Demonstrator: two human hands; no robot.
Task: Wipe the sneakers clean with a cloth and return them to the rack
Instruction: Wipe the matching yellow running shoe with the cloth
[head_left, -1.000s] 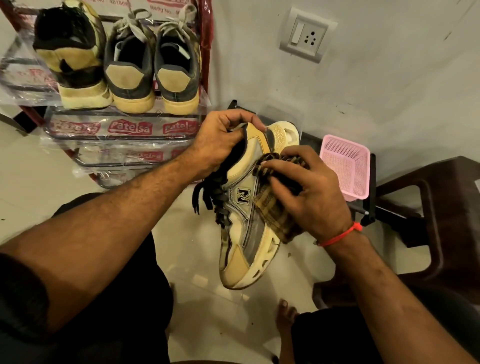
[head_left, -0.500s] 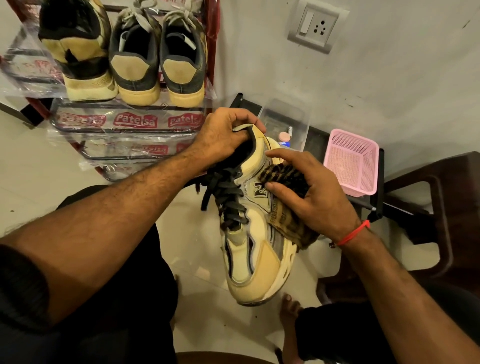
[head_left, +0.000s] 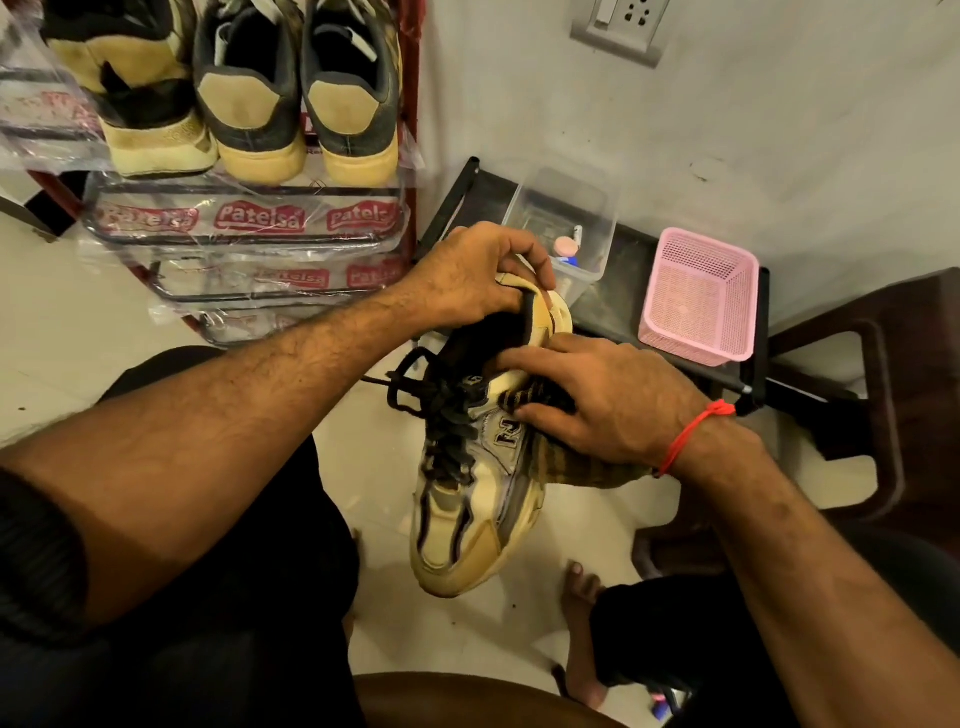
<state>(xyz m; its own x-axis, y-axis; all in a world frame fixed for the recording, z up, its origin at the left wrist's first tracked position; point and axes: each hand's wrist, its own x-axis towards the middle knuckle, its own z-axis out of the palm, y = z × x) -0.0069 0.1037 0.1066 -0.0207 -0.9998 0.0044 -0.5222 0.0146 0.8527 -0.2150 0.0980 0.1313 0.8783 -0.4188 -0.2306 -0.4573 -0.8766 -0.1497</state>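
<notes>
Mid-wipe, by the look of it, on a cream sneaker held in the air between the knees, toe pointing near, heel far. Left hand clamped on the heel collar, fingers curled over the rim and into the opening. Probably there to steady the shoe and keep its right side turned up toward the cloth. Right hand lying across that side panel just above the N logo, fingers fairly straight, pressing a brown striped cloth against the upper. Most of the cloth bunched under the palm, a loose end hanging out near the wrist with the red thread. Both hands close together at the heel end, nearly touching. Black laces slack and spilling to the left, left alone, apparently not part of this pass.

Far left, rack with plastic-wrapped shelves, three more sneakers parked heel-out on the upper tier. Likely the spot for this one once wiped; not yet returned. Far right against the wall, a clear tub and a pink basket on a low dark stand, a brown plastic chair beside them. Toe and sole side of the held shoe apparently untouched by the cloth at present, so more wiping probably ahead.
</notes>
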